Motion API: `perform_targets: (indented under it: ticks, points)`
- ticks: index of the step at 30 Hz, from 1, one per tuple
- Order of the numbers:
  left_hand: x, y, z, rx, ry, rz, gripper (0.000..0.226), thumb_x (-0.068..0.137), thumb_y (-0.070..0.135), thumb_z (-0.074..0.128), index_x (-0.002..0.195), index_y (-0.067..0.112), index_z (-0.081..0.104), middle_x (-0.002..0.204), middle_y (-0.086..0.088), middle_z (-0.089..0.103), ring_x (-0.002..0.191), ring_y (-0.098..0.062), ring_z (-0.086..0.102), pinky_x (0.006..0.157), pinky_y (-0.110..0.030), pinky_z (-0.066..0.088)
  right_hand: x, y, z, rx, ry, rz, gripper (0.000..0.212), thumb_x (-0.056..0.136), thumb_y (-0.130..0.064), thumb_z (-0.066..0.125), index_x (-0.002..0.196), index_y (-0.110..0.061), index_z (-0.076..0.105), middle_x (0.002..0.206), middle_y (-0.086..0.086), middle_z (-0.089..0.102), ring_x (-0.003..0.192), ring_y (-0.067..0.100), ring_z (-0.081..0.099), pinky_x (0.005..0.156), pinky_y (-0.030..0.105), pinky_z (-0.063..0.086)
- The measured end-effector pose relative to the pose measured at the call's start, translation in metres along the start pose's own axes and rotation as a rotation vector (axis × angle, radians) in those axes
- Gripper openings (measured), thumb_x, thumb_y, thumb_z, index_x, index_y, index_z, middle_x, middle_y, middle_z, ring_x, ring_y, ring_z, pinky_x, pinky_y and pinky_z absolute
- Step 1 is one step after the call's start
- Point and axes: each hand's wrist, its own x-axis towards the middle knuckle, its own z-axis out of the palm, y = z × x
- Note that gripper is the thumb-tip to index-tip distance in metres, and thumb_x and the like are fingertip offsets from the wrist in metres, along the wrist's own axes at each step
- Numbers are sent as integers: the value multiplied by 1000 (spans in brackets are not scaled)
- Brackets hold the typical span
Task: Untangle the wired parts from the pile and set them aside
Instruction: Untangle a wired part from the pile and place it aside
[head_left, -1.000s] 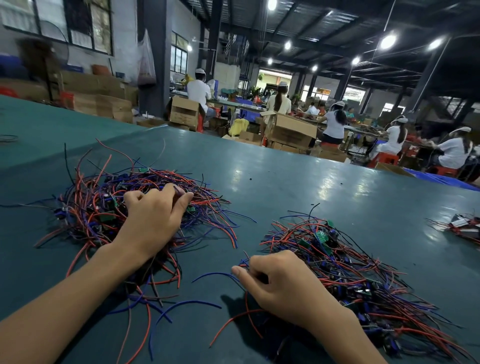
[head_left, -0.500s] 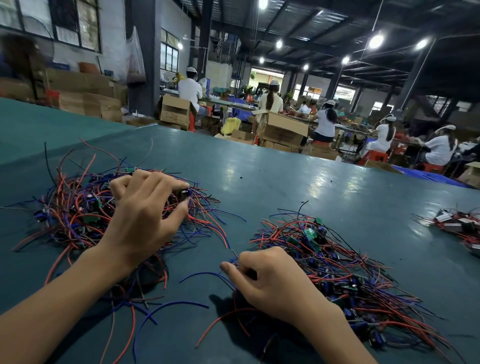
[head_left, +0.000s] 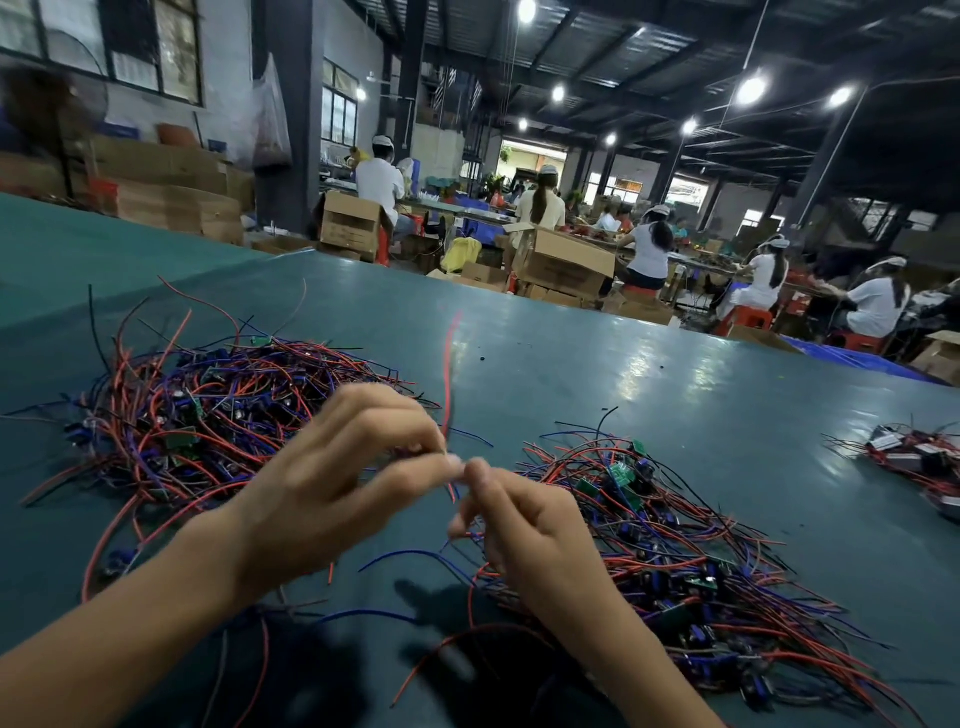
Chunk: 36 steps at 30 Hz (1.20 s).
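My left hand (head_left: 332, 483) and right hand (head_left: 524, 525) both pinch one red-wired part (head_left: 448, 364), untangling it; next I'd probably lay it on the right pile (head_left: 675, 551).

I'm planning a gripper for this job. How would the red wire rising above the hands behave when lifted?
Probably springy, not limp: the red wire stands up from the left hand in a gentle curve without drooping. Likely very light, being thin. It may snag, since wires in the left pile cross and loop.
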Motion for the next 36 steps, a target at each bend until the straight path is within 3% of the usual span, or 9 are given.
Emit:
perform_targets:
  ticks: [3, 6, 12, 17, 20, 23, 27, 33, 36]
  points:
    - [5, 19, 9, -304, -52, -139, 17, 99, 20, 65, 113, 13, 58, 112, -1, 58, 101, -22, 64, 85, -39, 54, 4, -4, -3, 403, -16, 194, 33, 95, -41, 56, 96, -17, 77, 49, -9, 47, 36, 5, 32, 39, 15, 24]
    - [7, 26, 15, -414, -122, -221, 17, 97, 21, 66, 109, 12, 59, 103, -5, 61, 92, -20, 63, 80, -36, 53, 6, -1, -8, 551, -25, 301, 33, 84, -34, 71, 106, -11, 77, 61, 4, 48, 41, 7, 28, 41, 16, 16]
    - [3, 17, 19, -35, -167, -1, 26, 99, 1, 51, 110, 7, 74, 95, -17, 65, 80, -27, 55, 70, -34, 49, 7, -4, -14, 863, -61, 352, 35, 66, -22, 73, 98, -8, 78, 73, 5, 57, 51, 10, 49, 40, 17, 29]
    - [-1, 18, 24, -114, -189, -114, 16, 97, 14, 57, 112, 10, 54, 97, -10, 63, 78, -18, 61, 68, -29, 54, 8, -6, -10, 839, 23, 430, 11, 73, -11, 82, 77, -15, 73, 65, 1, 58, 50, 6, 52, 48, 16, 42]
    - [-3, 18, 27, -86, -202, -267, 24, 92, 28, 68, 108, 11, 61, 83, 5, 57, 67, 1, 41, 60, -16, 45, 9, -7, -11, 852, 114, 425, 10, 75, -11, 78, 75, -16, 69, 64, 5, 58, 49, 11, 55, 43, 18, 40]
    - [-5, 18, 30, -82, -165, -352, 29, 94, 36, 64, 109, 11, 63, 79, 13, 55, 65, 6, 40, 64, -4, 36, 9, -7, -12, 898, 141, 401, 7, 76, -9, 74, 74, -15, 73, 69, 9, 64, 56, 15, 60, 48, 21, 44]
    - [-7, 18, 31, -281, -121, -546, 25, 99, 43, 54, 103, 19, 59, 78, 10, 67, 65, -6, 64, 62, -27, 53, 9, -6, -10, 836, 86, 329, 16, 78, -8, 75, 94, -8, 79, 72, 8, 62, 60, 16, 60, 50, 22, 47]
    - [-3, 17, 29, -648, -152, -794, 23, 97, 40, 64, 84, 22, 68, 67, -3, 71, 49, -16, 65, 48, -25, 50, 8, 2, -6, 602, 123, 330, 30, 78, -30, 76, 92, -4, 79, 72, 8, 65, 56, 15, 58, 49, 24, 41]
    - [4, 14, 26, -1009, -165, -1051, 26, 93, 34, 68, 77, 13, 69, 69, -15, 70, 48, -21, 63, 40, -26, 47, 11, 0, -13, 559, 186, 340, 30, 70, -31, 82, 83, -4, 79, 68, 9, 66, 50, 13, 57, 41, 22, 38]
